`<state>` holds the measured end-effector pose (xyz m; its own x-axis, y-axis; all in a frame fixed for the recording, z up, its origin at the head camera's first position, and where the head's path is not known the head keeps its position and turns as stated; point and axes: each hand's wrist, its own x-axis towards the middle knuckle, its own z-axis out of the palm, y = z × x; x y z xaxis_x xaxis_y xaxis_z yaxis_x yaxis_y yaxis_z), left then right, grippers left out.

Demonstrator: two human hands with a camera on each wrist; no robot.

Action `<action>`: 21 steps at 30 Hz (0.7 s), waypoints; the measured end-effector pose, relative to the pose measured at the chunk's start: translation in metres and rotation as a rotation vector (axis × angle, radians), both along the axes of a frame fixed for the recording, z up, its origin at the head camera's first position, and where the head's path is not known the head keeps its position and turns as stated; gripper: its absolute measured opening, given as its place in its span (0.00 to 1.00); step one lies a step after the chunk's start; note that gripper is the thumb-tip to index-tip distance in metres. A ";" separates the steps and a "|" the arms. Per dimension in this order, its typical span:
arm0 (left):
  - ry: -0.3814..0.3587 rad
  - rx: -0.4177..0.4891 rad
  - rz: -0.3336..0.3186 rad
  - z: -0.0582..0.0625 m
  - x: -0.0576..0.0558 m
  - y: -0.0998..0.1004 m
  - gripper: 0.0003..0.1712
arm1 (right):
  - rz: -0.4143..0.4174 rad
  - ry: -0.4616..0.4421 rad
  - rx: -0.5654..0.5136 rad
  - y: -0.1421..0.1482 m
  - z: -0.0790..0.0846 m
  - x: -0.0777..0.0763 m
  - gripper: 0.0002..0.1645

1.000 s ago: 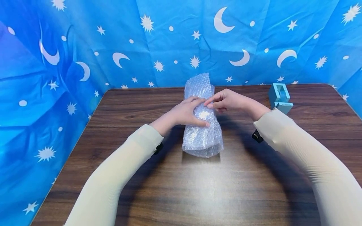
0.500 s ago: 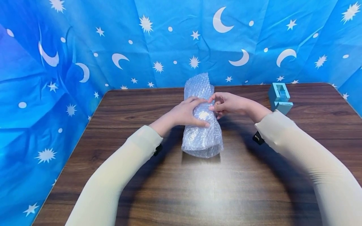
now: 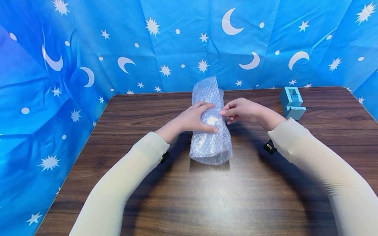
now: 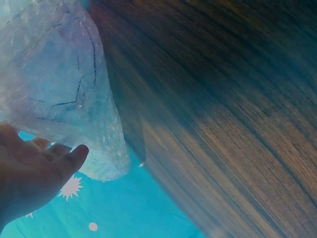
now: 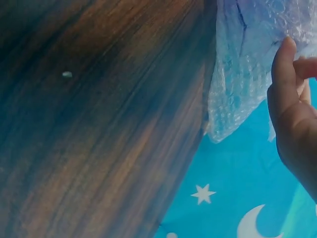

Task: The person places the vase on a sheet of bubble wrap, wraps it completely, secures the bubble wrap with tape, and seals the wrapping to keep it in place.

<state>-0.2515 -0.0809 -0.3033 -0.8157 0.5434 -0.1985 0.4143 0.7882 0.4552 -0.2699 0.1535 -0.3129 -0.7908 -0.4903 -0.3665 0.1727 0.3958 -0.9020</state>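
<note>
A bubble-wrapped bundle (image 3: 210, 142) lies lengthwise near the back of the table, one loose flap rising at its far end. My left hand (image 3: 193, 118) rests across its middle, thumb and fingers spread over the wrap. At the bundle's right edge, thumb and forefinger of my right hand (image 3: 240, 109) pinch the bubble wrap. Dark lines show through the wrap (image 4: 54, 69) in the left wrist view; what lies inside is hidden. In the right wrist view, the thumb (image 5: 284, 64) reaches up to the wrap's surface.
A light blue tape dispenser (image 3: 292, 101) stands at the back right of the brown wooden table (image 3: 177, 196). Behind and to the left hangs a blue cloth (image 3: 183, 49) with white moons and stars.
My right hand's fingertips have shifted slightly right and down, from on top of the wrap to its right edge, forefinger closing toward the thumb. The left hand and bundle have stayed put.
</note>
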 end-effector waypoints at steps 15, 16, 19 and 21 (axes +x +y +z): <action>-0.009 0.032 0.000 -0.006 -0.001 -0.002 0.57 | -0.042 -0.136 -0.218 0.006 -0.016 0.008 0.12; -0.012 0.035 0.001 -0.006 -0.001 -0.003 0.57 | -0.050 -0.128 -0.225 0.004 -0.018 0.009 0.12; -0.018 0.042 0.005 -0.007 -0.001 -0.005 0.57 | -0.065 -0.097 -0.242 0.000 -0.022 0.012 0.08; -0.020 0.046 0.007 -0.007 -0.001 -0.007 0.57 | -0.077 -0.074 -0.236 -0.003 -0.025 0.013 0.06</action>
